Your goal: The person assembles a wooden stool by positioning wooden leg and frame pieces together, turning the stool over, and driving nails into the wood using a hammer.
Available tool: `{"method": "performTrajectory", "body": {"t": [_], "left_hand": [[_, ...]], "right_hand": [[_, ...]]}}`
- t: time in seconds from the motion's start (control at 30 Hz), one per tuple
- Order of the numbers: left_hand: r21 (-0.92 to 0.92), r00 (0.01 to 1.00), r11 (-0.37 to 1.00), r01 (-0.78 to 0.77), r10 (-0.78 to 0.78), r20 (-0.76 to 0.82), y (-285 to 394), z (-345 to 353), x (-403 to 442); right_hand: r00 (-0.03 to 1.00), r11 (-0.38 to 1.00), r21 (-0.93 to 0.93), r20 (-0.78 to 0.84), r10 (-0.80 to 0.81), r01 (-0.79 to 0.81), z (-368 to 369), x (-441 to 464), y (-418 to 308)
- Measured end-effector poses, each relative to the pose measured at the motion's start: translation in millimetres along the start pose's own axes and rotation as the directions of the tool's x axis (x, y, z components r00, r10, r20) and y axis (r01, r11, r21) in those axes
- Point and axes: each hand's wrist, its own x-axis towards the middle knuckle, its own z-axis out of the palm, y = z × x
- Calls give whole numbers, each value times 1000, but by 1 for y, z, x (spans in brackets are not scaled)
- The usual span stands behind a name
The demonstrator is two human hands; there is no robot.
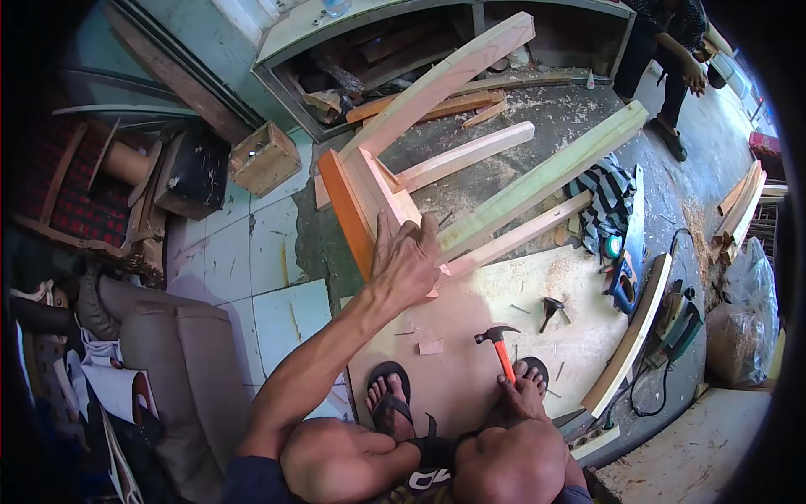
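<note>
A wooden frame (382,191) with several long legs, perhaps an upturned stool or small table, lies in front of me. An orange-brown board (346,214) runs along its near left side. My left hand (407,262) grips the near corner, beside the base of a pale greenish leg (546,181). Low by my right knee, my right hand (522,400) is closed round the orange handle of a hammer (501,349). The hammer's head points up and away from me, apart from the frame. A small wood block (431,347) and loose nails (520,309) lie on the plywood sheet (470,307).
To the right are a handsaw (625,281), a striped cloth (606,202), a curved wood strip (630,340) and a corded green power tool (676,323). A wooden box (265,160) and a low cabinet (285,38) stand behind. Another person (667,63) sits at the upper right.
</note>
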Motion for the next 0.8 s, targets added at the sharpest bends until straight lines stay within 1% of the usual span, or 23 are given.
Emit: {"method": "performTrajectory", "body": {"t": [0.03, 0.07, 0.13, 0.17, 0.23, 0.3, 0.33, 0.37, 0.43, 0.47, 0.57, 0.6, 0.63, 0.7, 0.73, 0.77, 0.8], "left_hand": [[-5, 1000, 1000, -4, 4, -10, -1, 0, 0], [-8, 1000, 1000, -11, 11, -19, -1, 0, -1], [-15, 999, 1000, -19, 19, -27, -2, 0, -1], [-23, 999, 999, -27, 27, -28, -2, 0, -1], [-38, 999, 998, -50, 49, -8, -4, -3, 0], [-39, 994, 996, -84, 86, 71, -7, -11, 6], [-39, 983, 993, -109, 113, 146, -11, -15, 8], [-41, 981, 993, -110, 115, 156, -15, -13, 9], [-75, 990, 989, -126, 130, 51, -19, -13, 11], [-82, 985, 994, -68, 80, 154, -22, -17, 11], [-90, 975, 993, -71, 88, 206, -30, -20, 14], [-85, 957, 994, -61, 83, 277, -30, -22, 17], [-85, 950, 994, -73, 95, 296, -29, -20, 17], [-104, 978, 991, -81, 99, 182, -28, -16, 17], [-86, 974, 994, -65, 82, 213, -27, -21, 20], [-73, 970, 994, -75, 90, 227, -30, -24, 24], [-49, 982, 996, -71, 78, 174, -35, -27, 26]], "right_hand": [[984, 990, -137, -171, -48, 24, -1, 0, -3], [999, 997, 74, 48, 18, -21, -10, 3, 3], [960, 956, 269, 278, 39, -116, -41, 5, -11], [919, 942, 283, 390, 56, -178, -49, 6, -15], [865, 923, 293, 496, 76, -249, -57, 7, -20], [868, 917, 324, 494, 45, -232, -60, 6, -20], [869, 915, 332, 493, 41, -231, -60, 5, -19], [870, 912, 340, 492, 37, -231, -60, 4, -19], [879, 901, 377, 477, 13, -217, -60, 2, -16], [884, 901, 379, 468, 8, -209, -59, 3, -17], [893, 900, 383, 450, 15, -208, -68, 0, -27], [895, 902, 378, 445, 23, -210, -72, -1, -30], [898, 904, 372, 440, 30, -212, -78, -1, -34], [908, 894, 421, 417, -42, -152, -87, -3, -39], [941, 964, 246, 337, 13, -101, -78, -4, -39], [940, 958, 265, 342, 13, -109, -78, -4, -39], [939, 949, 299, 343, -10, -99, -83, -3, -40]]}}
